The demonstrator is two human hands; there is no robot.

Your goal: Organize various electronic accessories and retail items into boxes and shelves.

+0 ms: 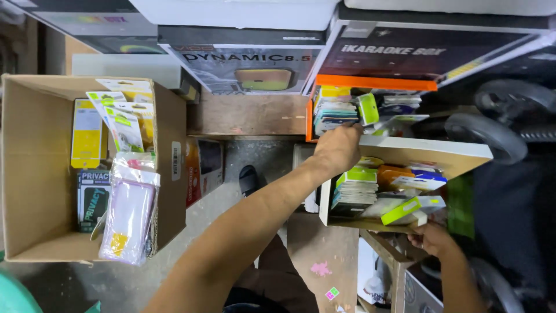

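Beside the cardboard box (35, 168), left hand (337, 148) reaches orange tray (310, 116)

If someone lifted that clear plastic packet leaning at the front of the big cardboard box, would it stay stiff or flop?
The clear plastic packet would probably flop: its film looks thin and crinkled. It likely feels light and somewhat slippery, given the glossy sheen. Propped against the cardboard box wall, it might slide down if nudged.

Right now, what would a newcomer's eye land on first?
The left hand reaching up into an orange tray of small packets, centre frame. Left of it, an open cardboard box holding flat packaged accessories. Lower right, the right hand grips a white box crammed with colourful packets.
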